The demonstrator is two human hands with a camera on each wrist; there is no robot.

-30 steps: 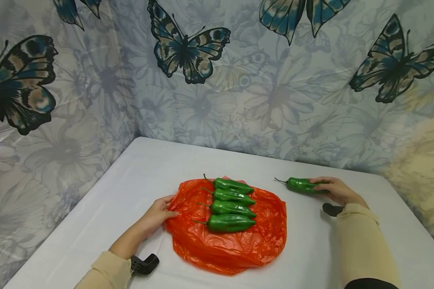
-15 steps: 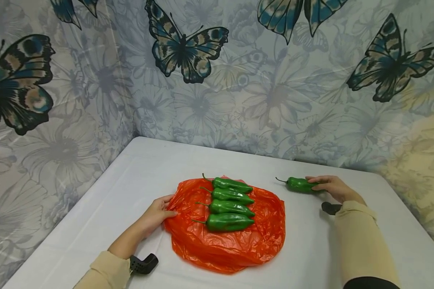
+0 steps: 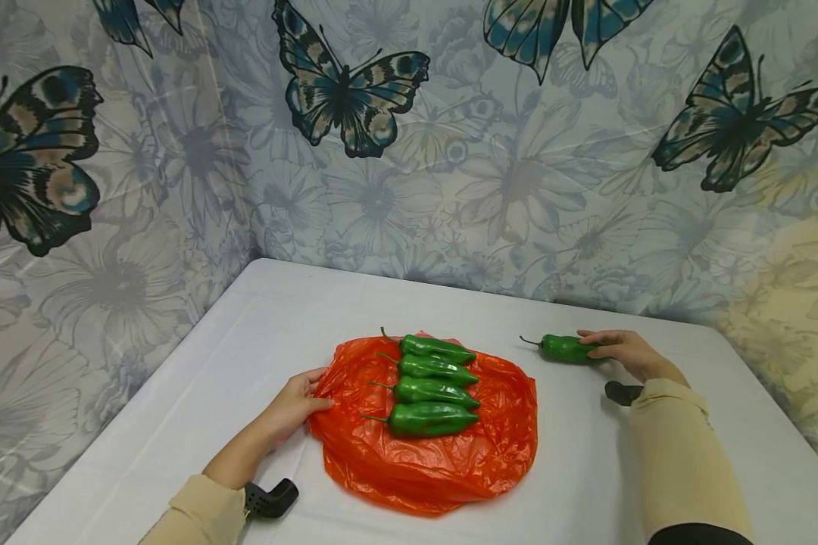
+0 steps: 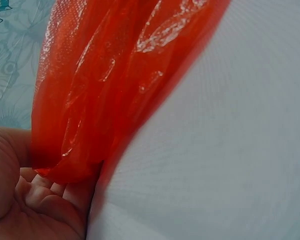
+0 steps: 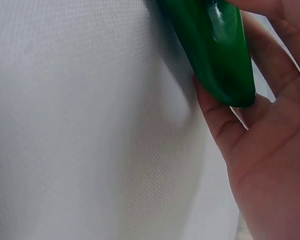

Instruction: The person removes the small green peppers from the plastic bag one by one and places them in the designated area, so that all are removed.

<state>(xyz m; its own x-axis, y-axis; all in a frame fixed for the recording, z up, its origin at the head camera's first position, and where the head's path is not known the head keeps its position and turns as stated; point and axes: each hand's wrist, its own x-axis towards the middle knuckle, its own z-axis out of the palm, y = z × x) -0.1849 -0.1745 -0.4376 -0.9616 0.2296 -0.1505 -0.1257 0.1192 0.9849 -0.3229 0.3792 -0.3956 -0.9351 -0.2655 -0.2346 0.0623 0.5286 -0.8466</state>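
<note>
The right hand (image 3: 632, 356), its grip partly closed, holds the tip end of a smooth, glossy, deep-green pepper (image 3: 562, 348) at the right of the white table (image 3: 579, 462), its thin stem pointing left. The left hand (image 3: 300, 401) pinches a shiny, crinkled red plastic bag (image 3: 382, 469), where four similar peppers (image 3: 432, 418) lie in a row.

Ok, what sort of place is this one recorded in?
Probably a staged recording corner: butterfly-patterned wall covering stands behind a white-covered table, where four green peppers lie on red plastic.
</note>
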